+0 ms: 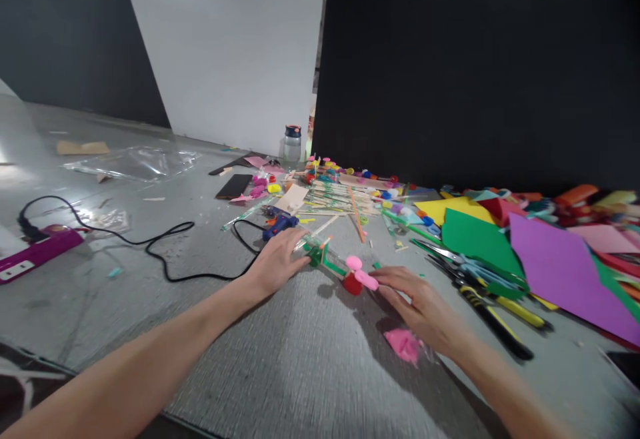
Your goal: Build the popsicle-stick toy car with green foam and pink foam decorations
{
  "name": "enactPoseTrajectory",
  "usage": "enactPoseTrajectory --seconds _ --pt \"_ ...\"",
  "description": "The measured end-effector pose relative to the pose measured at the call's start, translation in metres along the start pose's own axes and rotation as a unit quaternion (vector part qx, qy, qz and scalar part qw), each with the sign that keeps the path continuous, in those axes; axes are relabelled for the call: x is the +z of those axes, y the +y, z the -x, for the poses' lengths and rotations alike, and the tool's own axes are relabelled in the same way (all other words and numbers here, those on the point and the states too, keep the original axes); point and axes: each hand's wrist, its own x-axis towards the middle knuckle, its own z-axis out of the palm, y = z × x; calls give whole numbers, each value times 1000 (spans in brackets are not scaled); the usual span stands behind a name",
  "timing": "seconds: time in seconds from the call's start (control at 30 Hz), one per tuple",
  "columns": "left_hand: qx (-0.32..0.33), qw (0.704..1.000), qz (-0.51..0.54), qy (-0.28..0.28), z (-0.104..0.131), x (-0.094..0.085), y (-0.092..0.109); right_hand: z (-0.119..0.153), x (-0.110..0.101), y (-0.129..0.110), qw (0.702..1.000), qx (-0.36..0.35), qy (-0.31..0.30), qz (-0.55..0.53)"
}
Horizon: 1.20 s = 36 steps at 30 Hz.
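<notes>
On the grey table in front of me lies a small craft model [333, 265] with clear plastic, green strips, a red cap-like piece and pink oval pieces. My left hand [277, 262] is curled around its clear plastic and green end. My right hand [417, 302] has thumb and forefinger at the lower pink oval piece [367, 280], at the model's other end. A crumpled pink lump [404, 345], partly in clear film, rests below my right hand. Just beyond my left hand is a blue glue gun [280, 225].
A black cord [165, 252] runs toward a purple power strip [43, 252]. At right lie scissors [470, 262], yellow-black pliers [495, 322] and coloured sheets [555, 272]. Farther back are wooden sticks [340, 197], a dark flat slab [234, 187] and a bottle [293, 142].
</notes>
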Motion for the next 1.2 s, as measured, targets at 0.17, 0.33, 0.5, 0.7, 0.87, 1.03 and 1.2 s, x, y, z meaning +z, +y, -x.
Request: enactPoseTrajectory --seconds 0.17,0.33,0.5,0.7,0.87,1.03,1.2 --pt "-33 997 10 62 -3 -1 -2 0 4 -16 999 -41 -30 -9" --pt "-80 988 55 123 6 -10 27 3 7 -21 998 -39 -34 30" --pt "-196 936 291 33 49 -12 99 13 17 -14 994 -39 -49 92" --pt "-280 838 465 -59 93 16 153 22 23 -22 988 -54 -82 115" --pt "-222 883 413 10 91 27 142 21 22 -35 988 -68 -82 107" --pt "-124 976 176 -13 85 7 120 17 27 -33 993 -73 -48 82" --pt "-50 997 16 -60 73 3 114 12 31 -32 995 -71 -15 72"
